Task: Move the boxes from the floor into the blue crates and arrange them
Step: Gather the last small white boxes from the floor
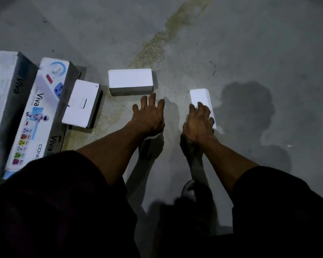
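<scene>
The concrete floor (231,53) was grey and rough, crossed by a worn yellowish stripe (168,32) and marked by a dark blotchy stain (250,101). At the left edge lay two long printed cardboard cartons side by side: a grey-sided one lettered "Viva" (6,101), and a glossy white one (39,116) printed with sockets and small coloured icons. Leaning against the second carton's far end was a plain white box (81,104), matte and rectangular, with a tuck-tab slot in its lid. Just beyond it sat a second white box (130,81), square-edged and flat on the floor. A third, narrower white box (201,101) with rounded corners lay to the right, well apart from the others. The right hand (199,123) rested on top of this box, its fingers curled over the near end. The left hand (149,116) hovered just short of the second box with fingers spread, holding nothing. Both forearms emerged from dark loose sleeves (63,192).
</scene>
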Tool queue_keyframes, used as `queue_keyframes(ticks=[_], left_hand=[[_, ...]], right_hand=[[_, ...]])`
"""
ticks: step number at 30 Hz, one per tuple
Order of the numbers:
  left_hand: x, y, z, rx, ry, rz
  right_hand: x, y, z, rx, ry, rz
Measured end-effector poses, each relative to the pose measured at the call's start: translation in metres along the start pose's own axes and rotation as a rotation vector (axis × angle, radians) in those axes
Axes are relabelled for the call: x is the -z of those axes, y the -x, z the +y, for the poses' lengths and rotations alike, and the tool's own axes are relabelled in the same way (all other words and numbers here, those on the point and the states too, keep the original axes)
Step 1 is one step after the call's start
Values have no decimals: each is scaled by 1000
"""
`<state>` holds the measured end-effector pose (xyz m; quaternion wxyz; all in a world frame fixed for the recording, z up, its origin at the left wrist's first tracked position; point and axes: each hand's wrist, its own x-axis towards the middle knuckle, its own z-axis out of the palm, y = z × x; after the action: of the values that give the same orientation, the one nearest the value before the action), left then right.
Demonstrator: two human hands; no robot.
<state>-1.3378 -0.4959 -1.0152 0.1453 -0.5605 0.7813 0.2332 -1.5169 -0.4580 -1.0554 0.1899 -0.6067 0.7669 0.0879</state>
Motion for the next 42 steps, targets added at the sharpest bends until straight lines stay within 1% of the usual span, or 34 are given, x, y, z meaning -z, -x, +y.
queue_keyframes(ticks=[3, 5, 7, 9, 13, 14, 16, 19, 21, 23, 25, 27, 31, 35, 38, 40, 42], left_hand=[[0, -7, -4, 29, 6, -44], [1, -10, -8, 53, 32, -76], [1, -9, -12, 72, 41, -87], [0, -8, -15, 90, 41, -97], [1, -6, -29, 157, 87, -96], [1, -4, -36, 185, 105, -86], [3, 2, -56, 244, 141, -74], [4, 16, -93, 321, 171, -62], [4, 25, -117, 382, 189, -35], [4, 33, -138, 422, 203, 5], [1, 41, -162, 417, 179, 35], [-8, 48, -189, 366, 96, 45], [-42, 65, -225, 329, 12, -38], [-49, 72, -224, 259, 13, 56], [-54, 73, -220, 244, -16, 139], [-60, 77, -219, 233, -41, 164], [-70, 85, -219, 195, -41, 212]], right_hand=[[-4, -12, 5, -105, -65, -73], [-7, -14, 2, -143, -104, -108], [-8, -11, -5, -139, -92, -81], [-9, -5, -16, -84, -78, -28], [-15, 10, -55, 149, -96, 43], [-18, 12, -65, 158, -122, 47], [-26, 16, -81, 57, -251, 21], [-32, 19, -99, -180, -481, -105], [-32, 20, -113, -217, -526, -164], [-31, 23, -134, -190, -537, -200], [-32, 28, -157, -138, -527, -230], [-37, 36, -175, -89, -499, -241], [-57, 53, -189, -58, -426, -236], [-62, 60, -189, -85, -415, -206], [-58, 61, -191, -108, -399, -209], [-58, 62, -194, -116, -376, -204], [-60, 66, -195, -122, -359, -197]])
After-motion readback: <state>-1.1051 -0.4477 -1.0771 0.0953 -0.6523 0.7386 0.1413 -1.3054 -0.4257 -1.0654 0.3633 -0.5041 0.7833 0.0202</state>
